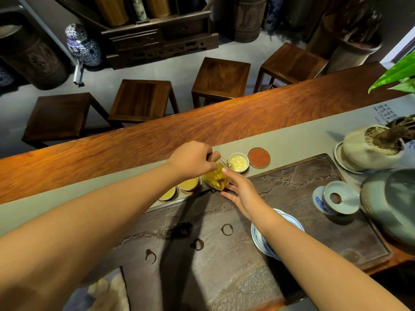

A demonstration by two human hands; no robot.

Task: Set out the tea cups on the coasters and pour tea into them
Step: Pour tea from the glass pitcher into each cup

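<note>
My left hand [193, 160] grips a glass pitcher [216, 177] of golden tea, tilted with its spout over a small white cup [238, 162]. That cup holds a little pale tea. My right hand [241, 189] rests its fingers against the pitcher's lower side. Two more cups [189, 184] [168, 194], both holding yellow tea, sit on coasters to the left, partly behind my left arm. One round red coaster [259, 157] lies bare to the right of the white cup. All stand in a row on the grey runner [292, 140].
A dark carved tea tray [292, 198] fills the near side, with wet ring marks. On it are a blue-and-white bowl [258, 239] and a lidded gaiwan [336, 199]. A potted plant [370, 149] and a dark vessel [390, 203] stand at the right. Stools [143, 97] line the table's far side.
</note>
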